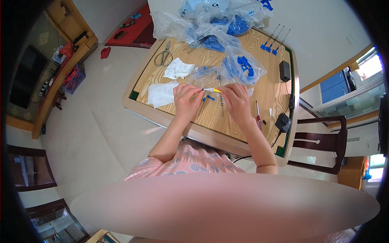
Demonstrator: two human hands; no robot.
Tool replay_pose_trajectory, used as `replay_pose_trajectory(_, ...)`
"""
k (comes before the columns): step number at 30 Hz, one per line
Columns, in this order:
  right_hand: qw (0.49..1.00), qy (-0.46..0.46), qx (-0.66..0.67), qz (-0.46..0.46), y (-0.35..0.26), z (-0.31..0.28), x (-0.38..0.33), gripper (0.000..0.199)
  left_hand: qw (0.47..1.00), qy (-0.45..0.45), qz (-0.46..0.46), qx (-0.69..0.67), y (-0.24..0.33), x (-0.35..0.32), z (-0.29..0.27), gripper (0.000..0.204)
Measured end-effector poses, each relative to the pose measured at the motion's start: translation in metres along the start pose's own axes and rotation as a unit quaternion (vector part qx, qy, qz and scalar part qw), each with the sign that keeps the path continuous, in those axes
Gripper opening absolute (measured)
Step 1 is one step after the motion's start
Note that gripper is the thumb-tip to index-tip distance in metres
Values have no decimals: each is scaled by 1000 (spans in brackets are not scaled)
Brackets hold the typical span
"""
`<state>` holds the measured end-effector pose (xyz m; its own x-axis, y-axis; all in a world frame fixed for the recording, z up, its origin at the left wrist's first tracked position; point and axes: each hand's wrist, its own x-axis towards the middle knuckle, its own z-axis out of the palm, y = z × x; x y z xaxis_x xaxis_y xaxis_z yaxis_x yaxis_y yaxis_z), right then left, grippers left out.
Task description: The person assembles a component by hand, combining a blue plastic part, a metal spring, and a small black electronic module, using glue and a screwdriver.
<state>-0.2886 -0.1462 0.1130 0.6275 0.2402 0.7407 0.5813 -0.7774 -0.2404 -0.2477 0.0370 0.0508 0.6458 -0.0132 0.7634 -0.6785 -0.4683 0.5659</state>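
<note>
A small white-and-yellow tube (210, 89) is held level between my hands above the near half of the table. At its white end, beside a small dark-blue bit, the fingertips of my left hand (187, 99) are pinched together. My right hand (238, 100) grips the yellow end, its fingers closed. Just below the tube lie small blue plastic pieces (210, 98). A thin dark rod with a coiled spring (222, 100) lies beside my right hand, pointing toward me. White tissue (160, 94) spreads on the table beside my left hand.
Scissors (164, 58) and crumpled tissue (178, 68) lie at left. Clear bags with blue parts (239, 67) cover the far middle. Blue-ended rods (268, 47) lie far right, near black adapters (285, 71) with cords. A red-handled screwdriver (259, 118) is by my right forearm.
</note>
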Motion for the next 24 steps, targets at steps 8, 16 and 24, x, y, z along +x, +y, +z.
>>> replay_pose_trajectory(8,1000,-8,2,1,2,1,-2,18,1000,-3,2,4,-1,-1,-1,16)
replay_pose_trajectory(16,1000,-7,2,0,2,0,-2,18,1000,-3,1,3,-1,-1,0,16)
replay_pose_trajectory(24,1000,-6,2,6,2,1,-2,19,1000,-2,1,4,0,0,0,16)
